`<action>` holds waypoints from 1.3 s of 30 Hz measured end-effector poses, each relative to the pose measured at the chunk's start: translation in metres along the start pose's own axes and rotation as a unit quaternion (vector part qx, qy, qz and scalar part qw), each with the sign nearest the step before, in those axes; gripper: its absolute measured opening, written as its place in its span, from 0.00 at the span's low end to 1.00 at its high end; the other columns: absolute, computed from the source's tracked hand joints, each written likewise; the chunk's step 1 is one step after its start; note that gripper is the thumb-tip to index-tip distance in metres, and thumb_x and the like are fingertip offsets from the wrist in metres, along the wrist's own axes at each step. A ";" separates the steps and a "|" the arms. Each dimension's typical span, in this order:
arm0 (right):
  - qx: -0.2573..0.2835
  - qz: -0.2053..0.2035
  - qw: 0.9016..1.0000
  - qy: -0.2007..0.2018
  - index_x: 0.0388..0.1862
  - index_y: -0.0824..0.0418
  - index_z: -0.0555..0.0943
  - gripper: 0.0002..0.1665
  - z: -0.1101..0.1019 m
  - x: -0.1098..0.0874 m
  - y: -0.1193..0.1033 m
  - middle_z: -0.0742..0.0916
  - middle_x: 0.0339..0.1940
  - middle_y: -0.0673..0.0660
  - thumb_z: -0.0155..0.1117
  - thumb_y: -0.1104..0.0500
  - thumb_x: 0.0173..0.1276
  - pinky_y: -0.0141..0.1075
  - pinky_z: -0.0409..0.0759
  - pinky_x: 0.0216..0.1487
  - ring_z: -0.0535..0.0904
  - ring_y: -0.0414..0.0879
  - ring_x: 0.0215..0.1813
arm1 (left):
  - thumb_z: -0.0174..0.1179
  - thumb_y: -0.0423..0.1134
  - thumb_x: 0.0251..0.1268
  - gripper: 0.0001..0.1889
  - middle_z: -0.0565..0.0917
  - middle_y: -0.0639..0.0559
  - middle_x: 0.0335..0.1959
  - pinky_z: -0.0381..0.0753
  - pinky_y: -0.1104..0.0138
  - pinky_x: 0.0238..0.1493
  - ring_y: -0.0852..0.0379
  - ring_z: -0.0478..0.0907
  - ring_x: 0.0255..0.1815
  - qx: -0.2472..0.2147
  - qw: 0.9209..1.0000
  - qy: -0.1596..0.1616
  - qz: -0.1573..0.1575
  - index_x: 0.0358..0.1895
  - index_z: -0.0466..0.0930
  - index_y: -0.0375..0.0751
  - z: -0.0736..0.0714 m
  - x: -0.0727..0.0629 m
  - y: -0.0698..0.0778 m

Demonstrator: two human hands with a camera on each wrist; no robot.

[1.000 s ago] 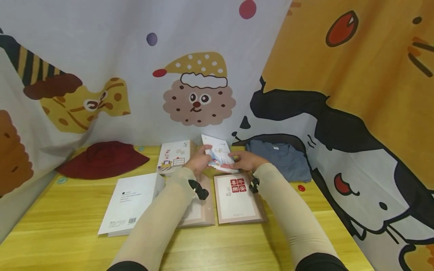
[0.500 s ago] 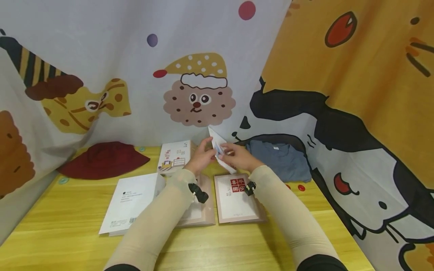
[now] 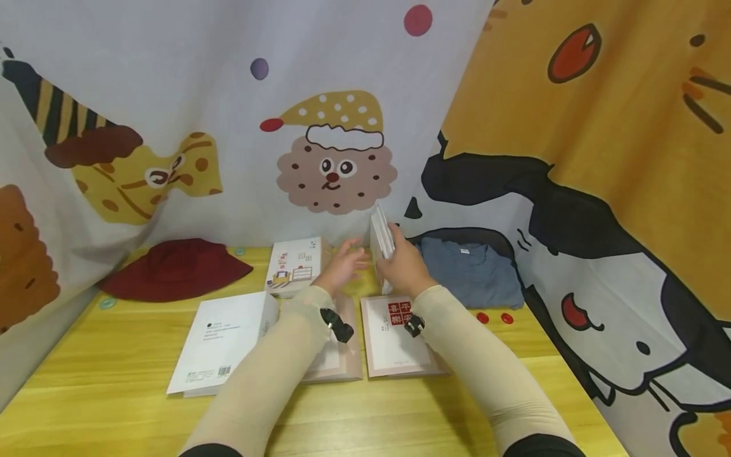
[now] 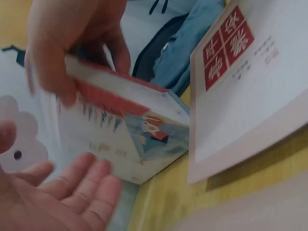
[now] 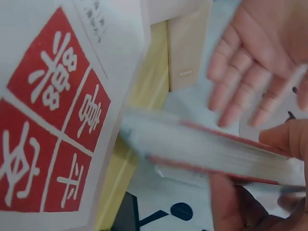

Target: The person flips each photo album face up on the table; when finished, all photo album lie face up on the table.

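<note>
My right hand [image 3: 408, 266] grips a small thick book [image 3: 381, 238] with a white cover, held on edge above the back of the table. Its cover [image 4: 110, 130] shows a red band, small flags and a blue picture in the left wrist view. Thumb and fingers of the right hand pinch it across its thickness, with the page edges [image 5: 207, 144] showing in the right wrist view. Just left of the book is my left hand [image 3: 344, 263], fingers loosely spread and holding nothing. Below lies a book with red square characters [image 3: 396, 336], partly covered by the right wrist.
A pale pink book [image 3: 351, 349] lies under the left forearm, with a white book [image 3: 219, 343] left of it. Behind are a thick illustrated book [image 3: 294, 266] and a dark red hat [image 3: 174, 270]. A folded blue-grey shirt [image 3: 474, 273] lies right, near red buttons [image 3: 507, 318].
The small book has turned from face-up between both hands to on edge, moving slightly right. The left hand has let go of it; the right hand now holds it alone.
</note>
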State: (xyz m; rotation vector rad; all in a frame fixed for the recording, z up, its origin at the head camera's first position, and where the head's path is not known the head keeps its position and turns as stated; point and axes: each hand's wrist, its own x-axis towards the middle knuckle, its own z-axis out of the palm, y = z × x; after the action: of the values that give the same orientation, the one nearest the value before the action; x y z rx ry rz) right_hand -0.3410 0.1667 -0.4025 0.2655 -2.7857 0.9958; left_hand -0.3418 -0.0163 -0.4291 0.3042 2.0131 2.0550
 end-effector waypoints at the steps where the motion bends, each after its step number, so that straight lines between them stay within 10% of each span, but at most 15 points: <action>1: 0.018 0.017 1.000 0.005 0.88 0.46 0.51 0.57 -0.001 0.000 0.001 0.82 0.66 0.70 0.67 0.60 0.64 0.57 0.86 0.54 0.84 0.62 0.58 | 0.43 0.47 0.86 0.31 0.70 0.31 0.76 0.67 0.40 0.76 0.30 0.69 0.76 0.010 1.000 -0.001 -0.009 0.85 0.51 0.46 -0.002 0.001 -0.001; 7: 0.107 0.084 0.990 0.025 0.87 0.51 0.54 0.54 -0.010 -0.001 0.014 0.77 0.73 0.69 0.69 0.61 0.67 0.56 0.80 0.66 0.78 0.63 0.67 | 0.49 0.47 0.83 0.32 0.72 0.40 0.75 0.79 0.53 0.65 0.39 0.76 0.69 0.098 0.992 -0.001 -0.079 0.85 0.54 0.50 -0.016 0.005 -0.010; 9: 0.118 0.098 0.988 0.020 0.86 0.56 0.57 0.51 -0.012 -0.001 0.019 0.76 0.74 0.68 0.69 0.61 0.67 0.55 0.79 0.68 0.77 0.62 0.68 | 0.51 0.46 0.83 0.33 0.79 0.44 0.61 0.82 0.64 0.48 0.51 0.83 0.48 0.116 0.988 -0.005 -0.098 0.85 0.55 0.51 -0.019 0.007 -0.012; 12: 0.123 0.131 0.984 -0.003 0.84 0.61 0.61 0.48 -0.014 -0.003 0.027 0.76 0.73 0.69 0.69 0.62 0.67 0.52 0.84 0.61 0.79 0.60 0.63 | 0.52 0.43 0.83 0.34 0.76 0.53 0.32 0.69 0.70 0.27 0.62 0.67 0.22 0.113 0.986 -0.022 -0.117 0.86 0.53 0.49 -0.021 0.008 -0.012; 16: 0.124 0.169 0.976 -0.050 0.84 0.60 0.62 0.46 -0.015 -0.002 0.040 0.77 0.69 0.69 0.66 0.64 0.67 0.44 0.88 0.41 0.83 0.54 0.48 | 0.52 0.39 0.82 0.35 0.63 0.60 0.18 0.62 0.71 0.23 0.66 0.57 0.14 0.108 0.985 -0.038 -0.127 0.86 0.50 0.46 -0.020 0.009 -0.010; 24: 0.139 0.163 0.961 -0.176 0.80 0.52 0.70 0.36 -0.022 0.011 0.068 0.84 0.60 0.65 0.57 0.64 0.74 0.37 0.74 0.27 0.66 0.42 0.19 | 0.53 0.34 0.81 0.37 0.75 0.52 0.28 0.65 0.69 0.27 0.65 0.59 0.16 0.132 0.981 -0.040 -0.134 0.87 0.49 0.54 -0.019 0.010 -0.011; 33: 0.053 0.162 0.963 -0.210 0.81 0.53 0.71 0.42 -0.016 0.016 0.071 0.73 0.77 0.65 0.62 0.66 0.65 0.41 0.82 0.50 0.76 0.55 0.61 | 0.53 0.32 0.80 0.38 0.78 0.39 0.54 0.75 0.67 0.38 0.60 0.68 0.28 0.128 0.983 -0.035 -0.126 0.87 0.49 0.48 -0.018 0.011 -0.016; 39: 0.029 0.144 0.966 -0.213 0.81 0.54 0.70 0.43 -0.011 0.019 0.074 0.70 0.81 0.64 0.66 0.61 0.66 0.50 0.74 0.70 0.69 0.58 0.71 | 0.52 0.32 0.81 0.37 0.73 0.35 0.65 0.82 0.60 0.49 0.54 0.74 0.38 0.117 0.985 -0.031 -0.127 0.87 0.48 0.44 -0.021 0.012 -0.019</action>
State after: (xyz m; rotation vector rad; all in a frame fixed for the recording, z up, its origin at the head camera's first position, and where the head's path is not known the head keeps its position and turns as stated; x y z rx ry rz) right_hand -0.3752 0.2277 -0.4346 0.0887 -3.2587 1.2097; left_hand -0.3592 -0.0323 -0.4484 0.1414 2.1329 1.6430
